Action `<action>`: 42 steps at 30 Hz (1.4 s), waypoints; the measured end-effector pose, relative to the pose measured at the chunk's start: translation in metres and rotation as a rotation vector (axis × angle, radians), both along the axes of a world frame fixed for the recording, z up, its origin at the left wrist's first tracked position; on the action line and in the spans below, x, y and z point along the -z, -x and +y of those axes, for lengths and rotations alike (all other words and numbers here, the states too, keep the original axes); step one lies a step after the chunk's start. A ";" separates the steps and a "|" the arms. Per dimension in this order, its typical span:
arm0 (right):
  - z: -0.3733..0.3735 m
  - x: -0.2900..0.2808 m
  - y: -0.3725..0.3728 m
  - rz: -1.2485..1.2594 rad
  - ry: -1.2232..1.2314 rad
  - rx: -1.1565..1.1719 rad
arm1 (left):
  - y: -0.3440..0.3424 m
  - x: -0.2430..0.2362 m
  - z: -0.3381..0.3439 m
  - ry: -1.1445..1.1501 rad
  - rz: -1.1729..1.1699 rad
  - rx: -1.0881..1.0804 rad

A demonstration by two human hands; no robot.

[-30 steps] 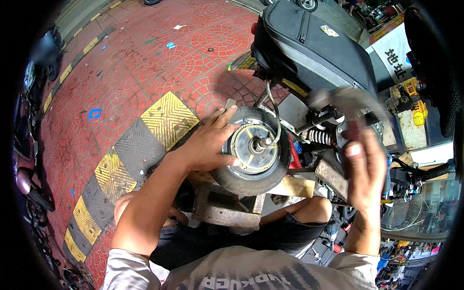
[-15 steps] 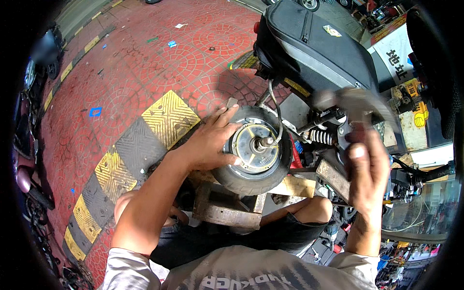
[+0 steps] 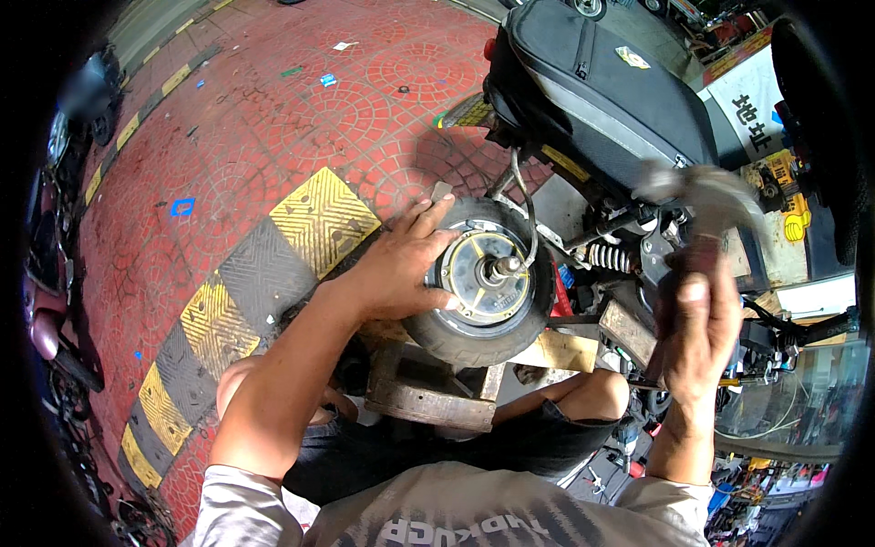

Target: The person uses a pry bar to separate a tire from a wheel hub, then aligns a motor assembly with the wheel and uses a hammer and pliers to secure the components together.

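A hammer (image 3: 706,232) with a reddish-brown handle is raised at the right, its metal head smeared by motion. My right hand (image 3: 700,333) is closed round its handle. Left of it, a small wheel with a black tyre (image 3: 465,342) lies with its hub (image 3: 478,292) and axle (image 3: 504,268) facing up. My left hand (image 3: 401,269) rests on the tyre's left side, fingers stretched and thumb spread onto the hub's rim. A small flat grey metal piece (image 3: 441,191) shows at its fingertips; whether the fingers hold it I cannot tell.
Under the wheel stands a wooden stool (image 3: 428,401) with a board (image 3: 561,351). A scooter with a black seat (image 3: 606,82) and a white spring (image 3: 609,258) is close behind. A yellow-and-black ramp (image 3: 269,264) crosses the red paving. Tools (image 3: 629,438) lie by my right knee.
My right hand and the hammer have shifted slightly, with the hammer head now a little farther right. The left hand stays on the tyre.
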State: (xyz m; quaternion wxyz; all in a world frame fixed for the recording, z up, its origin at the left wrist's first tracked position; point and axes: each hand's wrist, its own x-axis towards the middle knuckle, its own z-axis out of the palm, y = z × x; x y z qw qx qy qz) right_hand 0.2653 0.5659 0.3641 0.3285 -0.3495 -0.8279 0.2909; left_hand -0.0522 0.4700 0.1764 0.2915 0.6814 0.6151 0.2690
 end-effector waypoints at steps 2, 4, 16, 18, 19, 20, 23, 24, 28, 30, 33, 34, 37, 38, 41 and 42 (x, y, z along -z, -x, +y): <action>-0.005 0.014 0.002 0.238 0.032 0.016 | -0.001 -0.001 0.002 0.002 0.020 0.005; 0.000 0.039 -0.001 -0.142 -0.162 -0.082 | -0.003 -0.003 0.004 0.001 0.058 0.012; -0.005 0.014 0.000 0.195 0.062 0.002 | 0.000 0.005 0.004 -0.023 0.021 0.020; 0.005 0.034 0.007 -0.339 -0.229 -0.037 | 0.000 0.005 0.003 -0.023 0.050 0.023; 0.003 0.031 0.008 -0.714 -0.193 -0.135 | 0.000 0.005 0.002 -0.024 0.064 0.026; 0.003 0.027 0.010 -0.751 -0.146 -0.120 | 0.001 0.006 0.001 -0.021 0.059 0.022; 0.001 0.011 0.011 -0.790 -0.133 -0.104 | 0.001 0.008 0.000 -0.024 0.070 0.018; 0.001 0.015 0.010 -0.588 -0.117 -0.094 | 0.001 0.009 0.001 -0.033 0.089 0.021; -0.004 0.011 0.007 -0.083 -0.009 -0.032 | 0.002 0.009 0.001 -0.028 0.045 0.026; -0.002 0.021 0.001 -0.168 -0.070 0.034 | 0.001 0.009 0.003 -0.034 0.052 0.036; -0.006 0.030 0.015 -0.741 -0.018 -0.053 | 0.002 0.004 0.001 -0.023 0.060 0.036; -0.001 0.036 0.011 -0.660 0.012 -0.079 | 0.003 0.002 0.001 -0.016 0.061 0.035; 0.000 0.017 0.010 -0.671 -0.003 -0.063 | 0.003 0.006 0.002 -0.018 0.094 0.034; 0.002 0.022 0.005 -0.545 0.010 -0.033 | 0.002 0.008 0.002 -0.018 0.097 0.035; 0.000 0.022 -0.001 0.102 0.262 -0.026 | 0.001 0.008 0.003 -0.022 0.104 0.036; -0.001 0.016 0.000 0.279 0.367 -0.033 | 0.000 0.006 0.002 -0.027 0.105 0.036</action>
